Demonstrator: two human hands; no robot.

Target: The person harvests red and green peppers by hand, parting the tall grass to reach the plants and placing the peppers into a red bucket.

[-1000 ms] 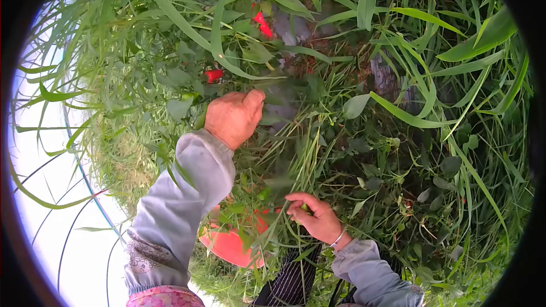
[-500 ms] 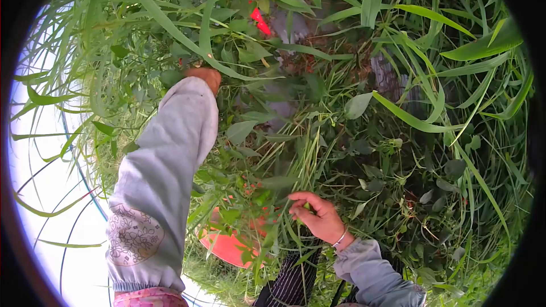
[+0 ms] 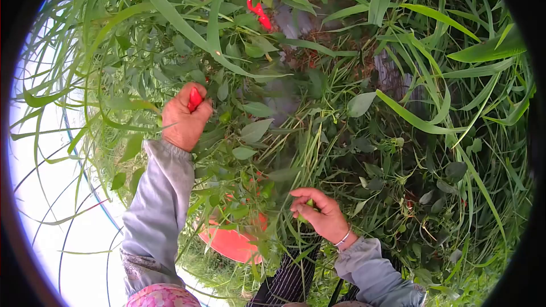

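My left hand (image 3: pixel 183 118) is closed around a red chili pepper (image 3: pixel 195 99), whose tip sticks out between thumb and forefinger. Leafy green pepper plants (image 3: pixel 224 88) surround this hand. Lower and to the right, my right hand (image 3: pixel 323 217), with a thin bracelet at the wrist, has its fingers curled in. A small green piece (image 3: pixel 309 202) shows between thumb and forefinger; its kind cannot be made out. Another red chili pepper (image 3: pixel 260 13) lies among the leaves above, past both hands.
An orange-red basin (image 3: pixel 233 243) sits low between my arms, partly covered by leaves. Long grass blades (image 3: pixel 424 119) arch across the right side. Patches of dark plastic sheeting (image 3: pixel 392 74) show on the ground. Thin curved rods (image 3: pixel 71 216) stand at the left edge.
My left hand has come out of the foliage, moving down toward me, and the red chili pepper in it now shows. My right hand has barely moved.
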